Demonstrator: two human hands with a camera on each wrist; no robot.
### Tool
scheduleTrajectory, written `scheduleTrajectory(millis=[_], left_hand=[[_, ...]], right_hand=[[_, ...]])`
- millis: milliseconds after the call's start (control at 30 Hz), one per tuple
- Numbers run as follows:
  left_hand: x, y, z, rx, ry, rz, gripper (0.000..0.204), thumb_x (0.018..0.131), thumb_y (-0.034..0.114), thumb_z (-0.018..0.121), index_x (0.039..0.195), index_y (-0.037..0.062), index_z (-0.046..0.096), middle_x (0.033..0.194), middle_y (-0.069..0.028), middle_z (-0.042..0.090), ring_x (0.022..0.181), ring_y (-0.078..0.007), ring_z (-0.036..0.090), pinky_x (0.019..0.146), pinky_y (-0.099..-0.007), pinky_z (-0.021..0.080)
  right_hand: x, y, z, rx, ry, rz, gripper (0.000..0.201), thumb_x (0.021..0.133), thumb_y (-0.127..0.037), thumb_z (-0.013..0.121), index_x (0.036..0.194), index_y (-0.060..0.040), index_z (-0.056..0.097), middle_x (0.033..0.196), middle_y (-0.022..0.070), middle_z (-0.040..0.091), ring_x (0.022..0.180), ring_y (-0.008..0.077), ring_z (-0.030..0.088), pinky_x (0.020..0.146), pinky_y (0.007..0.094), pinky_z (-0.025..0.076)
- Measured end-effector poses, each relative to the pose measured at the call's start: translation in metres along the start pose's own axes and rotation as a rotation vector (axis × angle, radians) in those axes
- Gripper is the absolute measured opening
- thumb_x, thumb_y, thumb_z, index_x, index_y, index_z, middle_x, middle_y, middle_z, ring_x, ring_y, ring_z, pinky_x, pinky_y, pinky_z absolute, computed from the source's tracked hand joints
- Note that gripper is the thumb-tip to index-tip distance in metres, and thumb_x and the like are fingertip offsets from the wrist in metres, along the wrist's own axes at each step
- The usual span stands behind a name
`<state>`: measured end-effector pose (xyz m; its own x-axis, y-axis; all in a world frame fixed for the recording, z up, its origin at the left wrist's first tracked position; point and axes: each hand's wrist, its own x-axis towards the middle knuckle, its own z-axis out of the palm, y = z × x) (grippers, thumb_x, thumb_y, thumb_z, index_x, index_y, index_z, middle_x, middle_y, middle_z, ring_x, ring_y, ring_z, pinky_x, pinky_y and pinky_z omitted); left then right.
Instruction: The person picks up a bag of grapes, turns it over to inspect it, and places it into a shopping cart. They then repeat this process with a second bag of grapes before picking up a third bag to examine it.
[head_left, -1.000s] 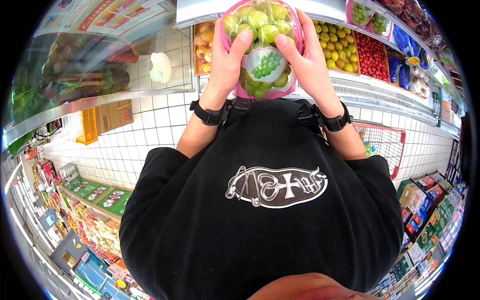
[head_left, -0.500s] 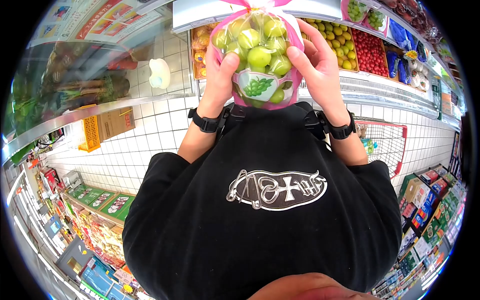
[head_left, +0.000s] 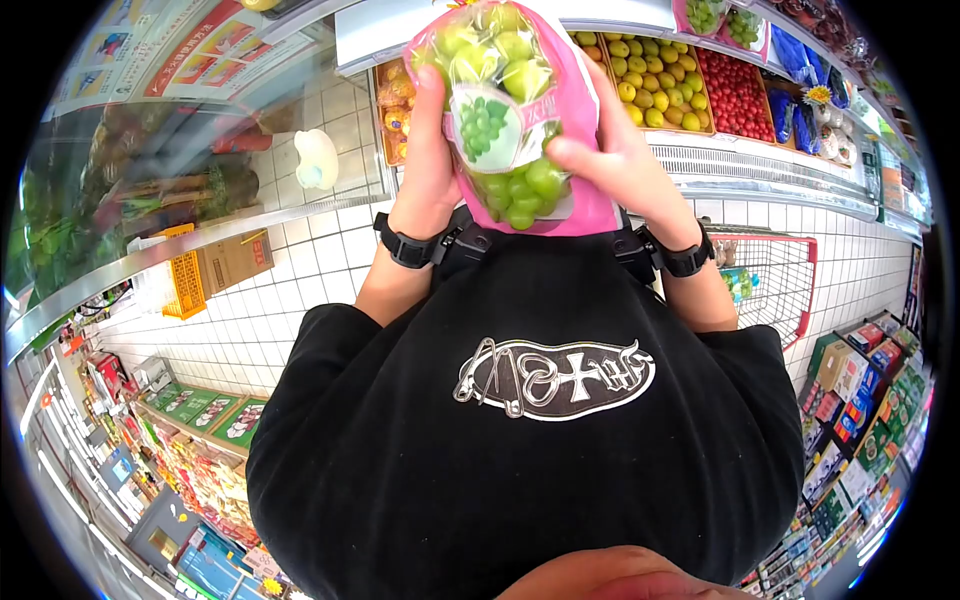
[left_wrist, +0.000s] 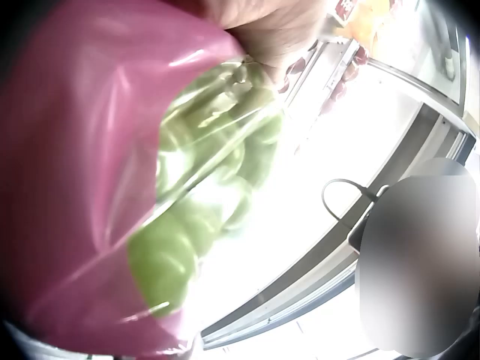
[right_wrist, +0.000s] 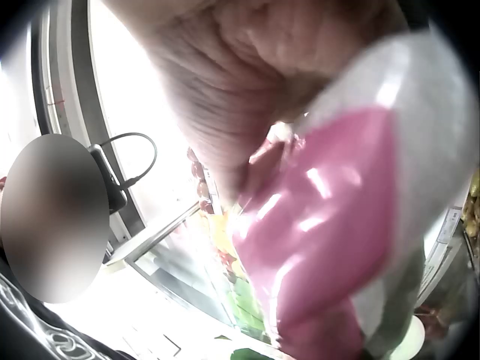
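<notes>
Both hands hold a clear-and-pink bag of green grapes (head_left: 520,195) up in front of the chest. A label with a printed grape bunch (head_left: 487,128) is on its front. My left hand (head_left: 428,150) grips the bag's left side, thumb up along the front. On the right side, my right hand (head_left: 630,165) holds it with the thumb on the front and its other fingers hidden behind. The left wrist view shows the pink film (left_wrist: 97,150) and grapes through a clear window. A pink and whitish side of the bag (right_wrist: 330,210) fills much of the right wrist view.
Beyond the bag, a produce display has yellow-green fruit (head_left: 655,85), small red fruit (head_left: 733,95) and wrapped orange fruit (head_left: 393,110). A glass case (head_left: 250,170) stands at left. A red-rimmed shopping cart (head_left: 780,280) is at right, and a yellow crate (head_left: 183,275) sits on the tiled floor.
The bag has come down toward the chest and turned, so its label now faces up and left and more pink side shows at right. The right thumb has shifted lower on the front.
</notes>
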<state>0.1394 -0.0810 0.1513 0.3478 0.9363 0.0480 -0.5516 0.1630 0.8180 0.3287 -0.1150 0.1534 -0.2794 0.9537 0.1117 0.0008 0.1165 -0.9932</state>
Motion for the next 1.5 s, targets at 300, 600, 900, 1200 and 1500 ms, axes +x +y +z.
scheduleTrajectory(millis=[300,600,900,1200,1500], left_hand=[[0.004,-0.003,-0.015,-0.121,0.094,-0.202,0.053,0.101,0.037,0.054,0.140,0.0036,0.044,0.131,-0.0115,0.058,0.118,-0.0205,0.059,0.099,-0.0356,0.050],[0.005,0.008,-0.014,-0.004,0.031,-0.164,0.055,0.095,0.016,0.066,0.143,0.0050,0.040,0.134,-0.0093,0.056,0.122,-0.0182,0.055,0.102,-0.0340,0.046],[0.005,0.012,-0.022,-0.012,0.012,-0.154,0.058,0.093,0.017,0.068,0.143,0.0050,0.041,0.134,-0.0085,0.055,0.122,-0.0173,0.054,0.103,-0.0341,0.044],[0.010,0.008,-0.023,-0.027,0.017,-0.191,0.058,0.095,0.023,0.066,0.143,0.0047,0.040,0.137,-0.0083,0.053,0.125,-0.0180,0.052,0.104,-0.0351,0.043],[0.011,0.005,-0.029,-0.083,-0.150,-0.236,0.079,0.089,0.018,0.073,0.151,0.0103,0.024,0.144,-0.0080,0.045,0.134,-0.0218,0.044,0.110,-0.0389,0.039]], right_hand=[[0.004,0.008,0.011,0.256,0.063,0.120,0.079,0.096,-0.029,0.065,0.154,-0.0015,0.019,0.148,0.0143,0.039,0.138,0.0197,0.036,0.114,0.0349,0.030],[0.007,0.015,0.013,0.420,0.162,0.098,0.060,0.103,-0.030,0.053,0.152,-0.0034,0.029,0.146,0.0088,0.045,0.133,0.0143,0.041,0.111,0.0311,0.034],[0.008,0.007,0.013,0.550,0.131,0.151,0.064,0.101,-0.030,0.055,0.153,-0.0031,0.027,0.148,0.0102,0.042,0.134,0.0157,0.041,0.112,0.0319,0.034],[0.008,0.003,0.003,0.451,0.156,0.148,0.064,0.099,-0.033,0.058,0.149,-0.0027,0.034,0.141,0.0078,0.049,0.130,0.0144,0.044,0.110,0.0304,0.033],[0.008,0.000,0.001,0.480,0.255,0.241,0.057,0.100,-0.030,0.053,0.148,-0.0040,0.036,0.142,0.0098,0.050,0.129,0.0181,0.049,0.107,0.0321,0.041]])
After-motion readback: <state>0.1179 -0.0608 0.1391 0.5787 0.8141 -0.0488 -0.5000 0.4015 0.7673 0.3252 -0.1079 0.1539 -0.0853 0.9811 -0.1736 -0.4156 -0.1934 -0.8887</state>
